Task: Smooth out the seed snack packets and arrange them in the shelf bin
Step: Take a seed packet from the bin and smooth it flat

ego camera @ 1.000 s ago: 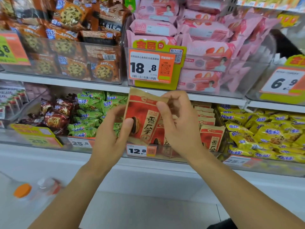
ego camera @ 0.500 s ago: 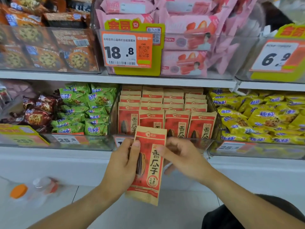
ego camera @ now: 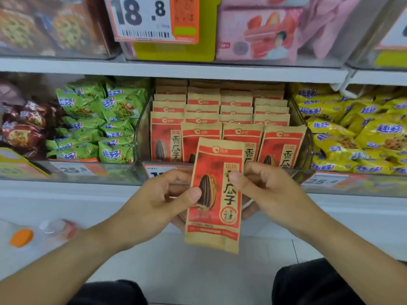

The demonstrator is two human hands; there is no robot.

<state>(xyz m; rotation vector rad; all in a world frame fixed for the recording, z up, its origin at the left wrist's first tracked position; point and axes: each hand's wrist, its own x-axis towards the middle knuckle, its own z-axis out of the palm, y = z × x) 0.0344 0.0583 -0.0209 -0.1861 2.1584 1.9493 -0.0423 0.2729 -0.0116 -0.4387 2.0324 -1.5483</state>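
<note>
i hold one packet (ego camera: 214, 194) upright before the bin (ego camera: 307, 137), left hand (ego camera: 154, 201) and right hand (ego camera: 271, 192) pinching its sides, thumbs in front, likely to flatten it before filing.

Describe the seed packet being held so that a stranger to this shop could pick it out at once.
Find the clear shelf bin of red and tan seed packets, between the green snacks and the yellow snacks. Just in front of it, the left hand and right hand pinch the held packet. It alone is out of the bin.
</note>
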